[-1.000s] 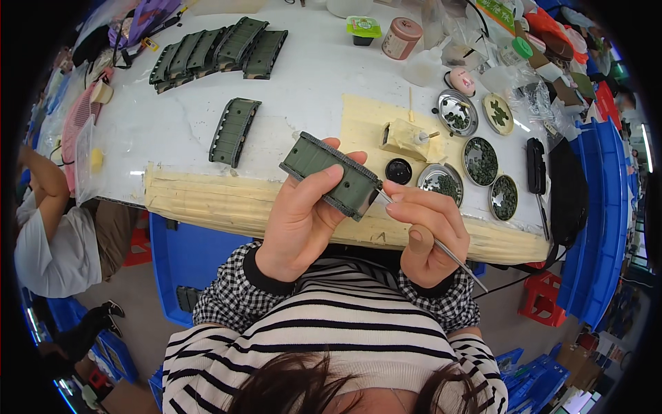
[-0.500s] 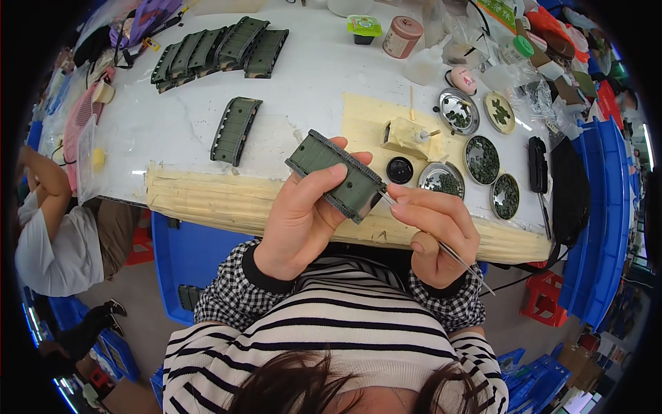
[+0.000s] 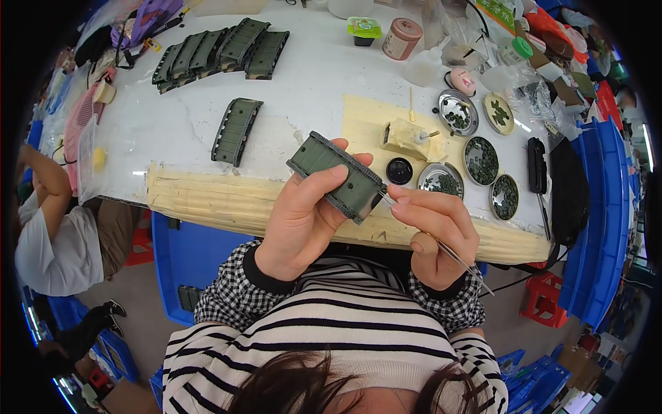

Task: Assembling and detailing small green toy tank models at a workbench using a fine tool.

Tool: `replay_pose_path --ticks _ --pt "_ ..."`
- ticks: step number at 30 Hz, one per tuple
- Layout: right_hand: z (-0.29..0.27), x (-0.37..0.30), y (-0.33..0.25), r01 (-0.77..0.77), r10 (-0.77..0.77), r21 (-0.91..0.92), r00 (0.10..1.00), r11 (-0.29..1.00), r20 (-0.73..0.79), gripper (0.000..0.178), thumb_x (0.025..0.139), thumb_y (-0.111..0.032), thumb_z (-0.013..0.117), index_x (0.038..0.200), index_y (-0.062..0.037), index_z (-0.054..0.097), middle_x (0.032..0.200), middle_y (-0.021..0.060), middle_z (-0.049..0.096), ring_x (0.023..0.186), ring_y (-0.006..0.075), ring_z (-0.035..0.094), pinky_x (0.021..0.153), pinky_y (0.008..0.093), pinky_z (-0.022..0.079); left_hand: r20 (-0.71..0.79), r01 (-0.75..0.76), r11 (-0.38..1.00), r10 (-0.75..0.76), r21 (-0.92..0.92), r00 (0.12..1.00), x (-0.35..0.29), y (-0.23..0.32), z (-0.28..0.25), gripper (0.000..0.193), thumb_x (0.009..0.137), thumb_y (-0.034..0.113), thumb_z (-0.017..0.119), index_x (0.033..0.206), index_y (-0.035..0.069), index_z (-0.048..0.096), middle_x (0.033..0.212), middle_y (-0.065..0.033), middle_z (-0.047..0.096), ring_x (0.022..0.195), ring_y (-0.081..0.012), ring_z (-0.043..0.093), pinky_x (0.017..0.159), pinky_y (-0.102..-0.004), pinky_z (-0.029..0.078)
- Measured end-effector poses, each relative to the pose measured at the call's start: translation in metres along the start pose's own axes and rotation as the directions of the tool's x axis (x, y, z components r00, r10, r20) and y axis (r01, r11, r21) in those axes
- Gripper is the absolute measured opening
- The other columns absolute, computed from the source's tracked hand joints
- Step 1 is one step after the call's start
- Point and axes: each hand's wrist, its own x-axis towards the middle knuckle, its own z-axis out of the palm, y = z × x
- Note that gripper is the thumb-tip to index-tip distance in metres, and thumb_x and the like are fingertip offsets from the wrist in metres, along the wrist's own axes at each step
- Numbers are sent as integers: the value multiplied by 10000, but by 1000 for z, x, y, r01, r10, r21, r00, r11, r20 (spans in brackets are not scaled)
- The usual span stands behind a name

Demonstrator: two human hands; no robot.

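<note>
Around mid-frame, the left hand clamps a tilted green camouflage panel between upper thumb and fingers beneath; beside it, the right hand, fingers curled, pinches metal tweezers, tips seemingly touching the panel's right end.

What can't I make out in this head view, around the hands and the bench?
All in the head view:
- Underside of the green part: hidden by the left hand.
- Middle of the thin metal tool: covered by the right hand.
- Whether the tool's tip grips anything: too small to tell.
- Count of the small green pieces: too small and heaped.
- Top of the whitish container: cut off by the upper edge.
</note>
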Motion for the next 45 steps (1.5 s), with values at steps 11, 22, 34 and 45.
replay_pose_path --ticks 11,22,34,45 --pt "-13 17 -8 35 -26 -61 989 998 147 208 813 -105 637 985 -2 694 1010 165 663 914 274 670 768 325 543 34 79 996 -78 -35 996 3 5 -5 382 932 94 507 1304 49 433 1222 -160 564 1078 -213 608 877 -350 558" --pt "-25 22 -3 122 -114 -21 966 992 232 324 812 -264 672 989 8 689 984 143 658 876 260 681 708 308 561 94 138 989 -132 -54 987 2 5 -5 366 931 91 542 1278 54 433 1203 -157 576 1038 -200 616 890 -345 530" --pt "-21 16 -9 96 -85 -61 983 993 164 291 801 -207 682 1000 5 684 995 148 656 881 252 672 729 302 548 87 109 991 -102 -80 991 3 1 -5 390 916 82 523 1294 41 435 1199 -169 573 1070 -242 615 893 -402 554" --pt "-23 16 -12 88 -77 -54 980 995 184 279 744 -128 698 989 5 690 984 147 658 867 247 671 710 302 548 111 152 986 -144 -74 983 2 3 -4 362 926 96 546 1271 53 444 1178 -149 589 1034 -213 618 884 -354 527"
